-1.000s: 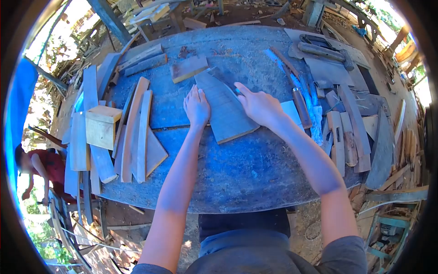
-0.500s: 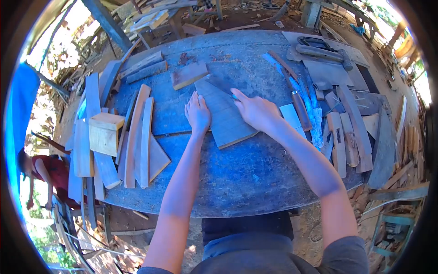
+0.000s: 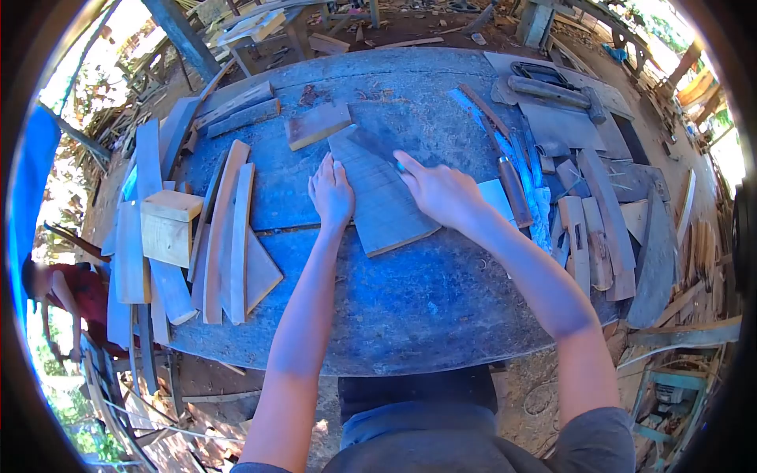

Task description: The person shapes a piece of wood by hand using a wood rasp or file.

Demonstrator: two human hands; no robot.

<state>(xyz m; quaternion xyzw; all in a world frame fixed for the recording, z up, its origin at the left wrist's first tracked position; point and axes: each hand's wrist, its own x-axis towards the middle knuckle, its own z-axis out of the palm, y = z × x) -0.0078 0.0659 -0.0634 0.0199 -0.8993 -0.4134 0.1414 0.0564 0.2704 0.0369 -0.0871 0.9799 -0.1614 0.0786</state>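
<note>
A broad wooden board (image 3: 386, 201) lies at a slant on the blue worn tabletop (image 3: 394, 315). My left hand (image 3: 331, 193) rests along the board's left edge, its fingers stretched forward and the thumb side touching the wood. Across the board's upper part lies a dark flat-bladed tool (image 3: 373, 147); my right hand (image 3: 445, 193) is closed around its handle end, index finger extended along it. A bit of teal shows at the grip, but the fingers hide most of the handle. Just beyond the board's far end sits a small wooden block (image 3: 318, 126).
Left of my hands are stacked wooden strips (image 3: 225, 229) and a pale block (image 3: 169, 229). On the right lie a wooden-handled tool (image 3: 514, 189), a hammer (image 3: 560, 93), a clamp (image 3: 540, 72) and slotted wood pieces (image 3: 576, 244). A person in red (image 3: 75, 296) is beyond the left edge.
The view has shifted slightly, so the table and wood sit a little further left. Both hands keep nearly the same places on the board and tool.
</note>
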